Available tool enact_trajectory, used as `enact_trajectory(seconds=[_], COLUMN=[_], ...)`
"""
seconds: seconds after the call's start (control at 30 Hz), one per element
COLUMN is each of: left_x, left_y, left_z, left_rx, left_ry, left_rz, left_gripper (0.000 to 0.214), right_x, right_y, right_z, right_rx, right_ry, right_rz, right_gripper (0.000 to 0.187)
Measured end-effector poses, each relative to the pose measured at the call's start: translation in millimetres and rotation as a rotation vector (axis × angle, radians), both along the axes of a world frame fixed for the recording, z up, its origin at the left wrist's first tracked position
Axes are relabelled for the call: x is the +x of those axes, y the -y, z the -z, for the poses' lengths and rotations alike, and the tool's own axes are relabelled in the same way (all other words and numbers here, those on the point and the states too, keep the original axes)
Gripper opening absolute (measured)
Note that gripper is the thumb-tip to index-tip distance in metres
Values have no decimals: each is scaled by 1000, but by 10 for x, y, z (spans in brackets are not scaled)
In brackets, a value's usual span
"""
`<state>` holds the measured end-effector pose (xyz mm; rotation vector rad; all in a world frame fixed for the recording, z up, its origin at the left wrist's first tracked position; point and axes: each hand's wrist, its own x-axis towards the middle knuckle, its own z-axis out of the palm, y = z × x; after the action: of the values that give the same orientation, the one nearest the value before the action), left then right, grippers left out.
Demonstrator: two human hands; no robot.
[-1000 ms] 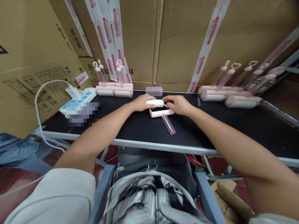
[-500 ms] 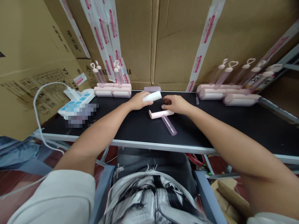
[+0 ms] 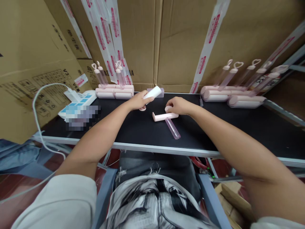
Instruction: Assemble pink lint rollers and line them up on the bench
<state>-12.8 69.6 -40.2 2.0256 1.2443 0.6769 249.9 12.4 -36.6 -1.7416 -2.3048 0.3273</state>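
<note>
My left hand (image 3: 138, 101) is closed around a white lint-roller roll (image 3: 153, 92), which tilts up to the right above the black table. Just below those fingers shows a pink round cap (image 3: 142, 108); whether it is held or lies on the table I cannot tell. My right hand (image 3: 178, 106) has its fingertips curled on another small round pink piece (image 3: 168, 108), partly hidden by the fingers. Right below that hand lies a pink roller holder (image 3: 164, 117) with a clear pinkish handle tube (image 3: 173, 128) pointing toward me.
Pink lint rollers with heart-loop handles stand at the back left (image 3: 114, 92) and back right (image 3: 246, 101). A translucent piece (image 3: 160, 93) lies at the back middle. On the left sits a white power strip (image 3: 89, 97) with a cable. Cardboard (image 3: 181, 41) walls the table's back.
The white roll in my left hand has tilted more upright and moved slightly left, and a pink cap shows below it. My right fingers have closed in on a round pink piece.
</note>
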Motion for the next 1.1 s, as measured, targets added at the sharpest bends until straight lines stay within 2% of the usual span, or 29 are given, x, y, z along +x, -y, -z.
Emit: enact_trajectory(seconds=[0.1,0.2,0.27,0.37,0.47,0.57,0.63,0.8,0.93,1.1], left_x=[68,127,144,119,48,-15,-23,39,59,115], left_y=[-23,-58,-91,-142,-168,-156,-141,-142,-195,-343], left_z=[73,112,109,74,37,15,10,14,7,-16], left_rx=[30,63,139,263,317,336,338,319,300,257], left_ry=[110,268,330,336,248,-19,-188,-323,-367,-393], left_rz=[15,-2,-28,-79,-228,-415,-479,-547,-538,-567], left_gripper=[40,41,42,38,38,35,34,36,46,54], right_x=[9,16,21,26,25,20,21,52,85,72], right_y=[-33,-74,-96,-114,-111,-96,-83,-30,-20,-112], right_z=[45,93,119,146,154,147,139,85,-7,-124], right_rx=[137,259,293,252,181,167,191,289,363,280], right_ry=[-73,-130,-132,-103,-106,-120,-135,-229,-204,-58], right_rz=[-32,-31,-41,-77,-113,-124,-110,-47,-13,9], right_gripper=[18,23,25,22,20,23,25,30,34,35])
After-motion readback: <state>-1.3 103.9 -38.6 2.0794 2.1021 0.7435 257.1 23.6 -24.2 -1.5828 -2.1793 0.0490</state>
